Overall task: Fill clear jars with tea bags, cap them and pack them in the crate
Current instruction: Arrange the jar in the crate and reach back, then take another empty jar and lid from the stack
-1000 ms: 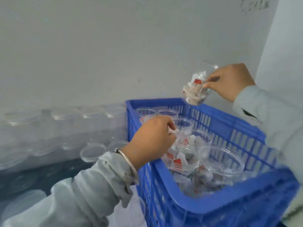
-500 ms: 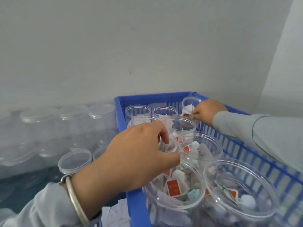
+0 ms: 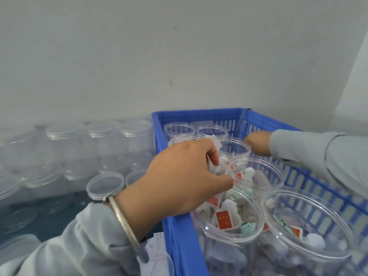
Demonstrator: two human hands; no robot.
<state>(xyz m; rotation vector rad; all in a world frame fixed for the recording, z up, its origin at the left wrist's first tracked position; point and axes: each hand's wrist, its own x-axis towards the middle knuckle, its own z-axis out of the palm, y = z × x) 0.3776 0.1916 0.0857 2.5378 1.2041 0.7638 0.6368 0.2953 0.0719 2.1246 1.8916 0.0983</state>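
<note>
Pinching a clump of tea bags in curled fingers over open jars in the blue crate, the left hand is risking spills between rims, while the right hand, grip unclear, is reaching deep.

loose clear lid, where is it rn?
In the head view the loose lid lies left of the blue crate, outside it, just above the left wrist's bracelet and in front of the capped jars.

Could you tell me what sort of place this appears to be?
Probably a small packing workstation, not a home kitchen: a blue crate holds open jars of tea bags, and rows of capped clear jars stand against a plain wall.
</note>
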